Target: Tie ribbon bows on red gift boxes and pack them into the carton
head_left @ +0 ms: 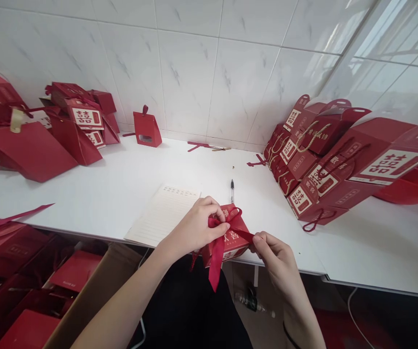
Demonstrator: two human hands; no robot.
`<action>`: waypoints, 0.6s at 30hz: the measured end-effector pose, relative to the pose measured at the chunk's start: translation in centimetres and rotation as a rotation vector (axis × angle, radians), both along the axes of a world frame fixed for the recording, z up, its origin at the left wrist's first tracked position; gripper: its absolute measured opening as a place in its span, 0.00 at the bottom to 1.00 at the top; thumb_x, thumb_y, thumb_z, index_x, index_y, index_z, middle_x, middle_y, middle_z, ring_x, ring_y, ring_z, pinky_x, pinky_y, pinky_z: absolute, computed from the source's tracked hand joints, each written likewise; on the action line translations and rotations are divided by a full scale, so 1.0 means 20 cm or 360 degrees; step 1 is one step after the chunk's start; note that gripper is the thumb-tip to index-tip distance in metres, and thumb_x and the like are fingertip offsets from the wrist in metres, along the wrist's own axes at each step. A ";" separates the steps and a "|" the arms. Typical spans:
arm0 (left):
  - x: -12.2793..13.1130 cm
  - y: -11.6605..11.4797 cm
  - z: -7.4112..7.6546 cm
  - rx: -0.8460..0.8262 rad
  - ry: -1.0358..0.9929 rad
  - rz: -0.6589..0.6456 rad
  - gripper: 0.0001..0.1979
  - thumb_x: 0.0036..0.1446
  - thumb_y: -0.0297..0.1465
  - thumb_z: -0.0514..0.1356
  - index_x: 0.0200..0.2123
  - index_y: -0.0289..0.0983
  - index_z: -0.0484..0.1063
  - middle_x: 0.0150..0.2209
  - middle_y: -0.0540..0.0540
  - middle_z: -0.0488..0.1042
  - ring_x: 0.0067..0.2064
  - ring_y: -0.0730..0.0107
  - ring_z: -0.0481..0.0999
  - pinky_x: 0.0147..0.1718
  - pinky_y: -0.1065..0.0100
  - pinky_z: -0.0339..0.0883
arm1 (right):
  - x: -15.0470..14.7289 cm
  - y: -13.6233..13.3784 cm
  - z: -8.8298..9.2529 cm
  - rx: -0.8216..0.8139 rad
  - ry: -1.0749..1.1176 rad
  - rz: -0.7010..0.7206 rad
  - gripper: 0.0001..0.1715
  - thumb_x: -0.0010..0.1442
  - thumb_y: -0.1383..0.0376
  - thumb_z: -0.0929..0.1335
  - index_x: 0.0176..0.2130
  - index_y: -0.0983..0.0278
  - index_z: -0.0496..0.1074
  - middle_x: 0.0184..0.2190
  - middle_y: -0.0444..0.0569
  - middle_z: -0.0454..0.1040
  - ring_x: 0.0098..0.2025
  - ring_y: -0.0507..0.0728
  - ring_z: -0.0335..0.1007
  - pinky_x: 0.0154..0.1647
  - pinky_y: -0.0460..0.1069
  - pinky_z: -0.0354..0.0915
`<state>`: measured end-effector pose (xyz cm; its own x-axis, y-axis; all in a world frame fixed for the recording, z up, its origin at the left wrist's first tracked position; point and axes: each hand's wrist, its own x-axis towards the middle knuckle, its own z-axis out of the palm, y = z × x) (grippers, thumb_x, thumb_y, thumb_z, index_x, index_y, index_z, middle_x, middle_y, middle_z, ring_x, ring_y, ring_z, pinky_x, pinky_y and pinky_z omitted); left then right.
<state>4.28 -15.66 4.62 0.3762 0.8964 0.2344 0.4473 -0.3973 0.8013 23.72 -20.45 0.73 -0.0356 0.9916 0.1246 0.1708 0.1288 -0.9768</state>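
A small red gift box (pixel 239 224) with pale lettering sits at the front edge of the white table. A red ribbon (pixel 216 266) forms a bow on top of it, with one tail hanging over the edge. My left hand (pixel 207 220) is closed, pinching the bow's left loop and knot between thumb and fingers. At the box's right corner, my right hand (pixel 272 252) is closed on the other ribbon tail, which looks stretched between the two hands. The left fingers partly hide the knot.
A lined notepad (pixel 161 213) and a pen (pixel 232 190) lie beside the box. Red gift boxes are stacked at right (pixel 327 182) and left (pixel 63 121). One small red box (pixel 147 130) stands by the tiled wall. Below left, a carton (pixel 103 286) adjoins more red boxes.
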 end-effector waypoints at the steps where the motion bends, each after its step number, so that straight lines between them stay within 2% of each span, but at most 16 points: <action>1: 0.00 0.00 0.00 -0.0003 0.0008 0.0003 0.06 0.53 0.32 0.59 0.26 0.38 0.68 0.37 0.49 0.68 0.44 0.66 0.68 0.46 0.59 0.63 | 0.01 -0.01 -0.01 -0.0020 0.0032 0.0020 0.24 0.59 0.50 0.64 0.21 0.64 0.59 0.21 0.43 0.56 0.25 0.51 0.50 0.25 0.45 0.52; 4: 0.00 -0.01 0.01 -0.0020 0.0025 -0.0002 0.07 0.54 0.33 0.58 0.26 0.38 0.67 0.38 0.49 0.68 0.44 0.66 0.68 0.46 0.59 0.63 | 0.05 -0.02 -0.04 -0.0045 0.0041 0.0000 0.23 0.60 0.51 0.63 0.22 0.64 0.60 0.21 0.43 0.58 0.25 0.51 0.53 0.26 0.46 0.53; 6: -0.02 -0.02 0.02 -0.0039 -0.0010 -0.0033 0.06 0.54 0.34 0.58 0.29 0.38 0.67 0.39 0.49 0.68 0.44 0.66 0.68 0.47 0.60 0.63 | 0.06 0.00 -0.01 0.0071 -0.0013 -0.0207 0.20 0.60 0.53 0.63 0.24 0.63 0.62 0.23 0.44 0.61 0.27 0.52 0.57 0.28 0.46 0.56; 8: -0.05 -0.01 0.02 -0.0072 -0.0080 -0.0098 0.06 0.54 0.35 0.58 0.35 0.39 0.67 0.41 0.49 0.69 0.45 0.67 0.69 0.47 0.61 0.63 | 0.06 0.03 0.04 0.0273 -0.0133 -0.0453 0.15 0.59 0.54 0.63 0.30 0.63 0.66 0.28 0.46 0.66 0.31 0.54 0.61 0.32 0.47 0.59; 9: -0.08 -0.01 0.02 -0.0085 -0.0118 -0.0145 0.07 0.54 0.34 0.57 0.37 0.40 0.67 0.42 0.48 0.69 0.45 0.67 0.69 0.47 0.61 0.63 | 0.06 0.06 0.08 0.0364 -0.0218 -0.0508 0.14 0.58 0.54 0.63 0.32 0.62 0.67 0.31 0.47 0.67 0.34 0.55 0.63 0.34 0.48 0.61; 11: -0.12 0.00 0.02 -0.0089 -0.0177 -0.0245 0.08 0.56 0.31 0.55 0.40 0.40 0.67 0.45 0.47 0.68 0.47 0.66 0.68 0.49 0.61 0.62 | 0.03 0.11 0.15 0.0471 -0.0408 -0.0425 0.14 0.58 0.54 0.64 0.37 0.62 0.69 0.36 0.49 0.70 0.38 0.57 0.65 0.38 0.50 0.62; 13: -0.16 0.01 0.02 -0.0065 -0.0207 -0.0308 0.08 0.55 0.26 0.52 0.38 0.39 0.68 0.46 0.46 0.68 0.50 0.65 0.67 0.51 0.60 0.60 | 0.00 0.16 0.20 0.0487 -0.0559 -0.0210 0.15 0.58 0.55 0.63 0.40 0.62 0.69 0.41 0.51 0.70 0.40 0.58 0.66 0.40 0.52 0.64; 16: -0.18 0.02 0.02 -0.0034 -0.0195 -0.0314 0.07 0.54 0.26 0.53 0.35 0.39 0.68 0.46 0.46 0.68 0.50 0.66 0.67 0.51 0.60 0.60 | -0.05 0.24 0.21 0.0423 -0.0677 0.0051 0.15 0.57 0.58 0.64 0.43 0.62 0.69 0.42 0.50 0.71 0.41 0.57 0.68 0.40 0.52 0.65; 18: -0.17 0.03 0.03 -0.0010 -0.0165 -0.0309 0.04 0.55 0.28 0.54 0.34 0.39 0.68 0.45 0.46 0.68 0.48 0.67 0.68 0.50 0.61 0.61 | -0.07 0.27 0.20 0.0385 -0.0674 0.0131 0.12 0.56 0.61 0.63 0.39 0.62 0.71 0.39 0.49 0.73 0.39 0.56 0.69 0.38 0.51 0.65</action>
<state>0.81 -15.12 5.15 0.5160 0.8111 0.2754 0.2779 -0.4627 0.8418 22.38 -14.98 4.72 -0.2100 0.9278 0.3084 0.5260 0.3731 -0.7642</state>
